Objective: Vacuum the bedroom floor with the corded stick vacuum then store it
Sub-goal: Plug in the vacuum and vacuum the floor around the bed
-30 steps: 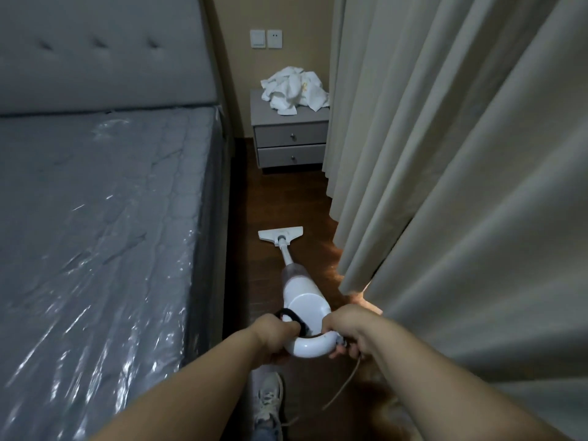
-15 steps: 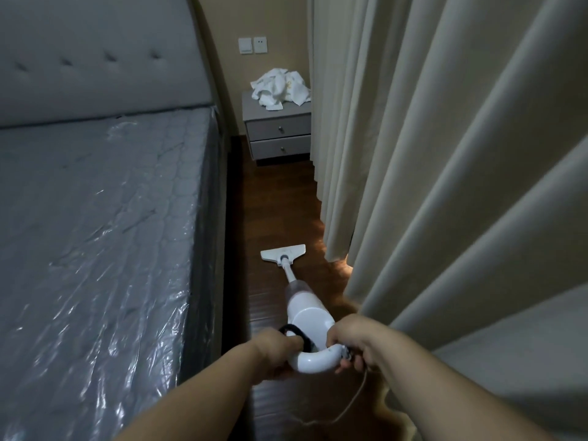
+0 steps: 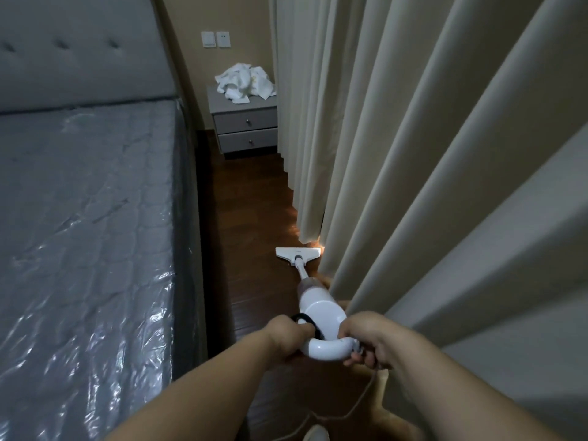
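I report the scene from left to right, taking the bed (image 3: pixel 89 218) as my landmark. Its mattress is wrapped in clear plastic and fills the left of the view, with a padded headboard (image 3: pixel 79 49) at its far end. Just right of the bed runs a narrow strip of dark wood floor (image 3: pixel 251 198). At the far end of that strip, beside the headboard, stands a grey nightstand (image 3: pixel 245 128) with crumpled white cloths (image 3: pixel 245 82) on top.

The vacuum (image 3: pixel 321 308) stands on the strip, right of the bed and near its foot end. Its floor head (image 3: pixel 297 253) lies flat on the wood, the right tip touching or just under the hem of the curtain (image 3: pixel 429 154). The left hand (image 3: pixel 288 334) is curled round the left side of the looped handle, beside a black strap. The right hand (image 3: pixel 366 338) is clamped on the handle's right end, where the cord (image 3: pixel 359 405) leaves and trails toward a white shoe (image 3: pixel 315 434).

My assessment: vacuuming is under way, and the stretch of floor from the head up to the nightstand appears not yet covered. I cannot tell what other floor is finished. Storing the vacuum remains outstanding. The curtain hem may catch the head.
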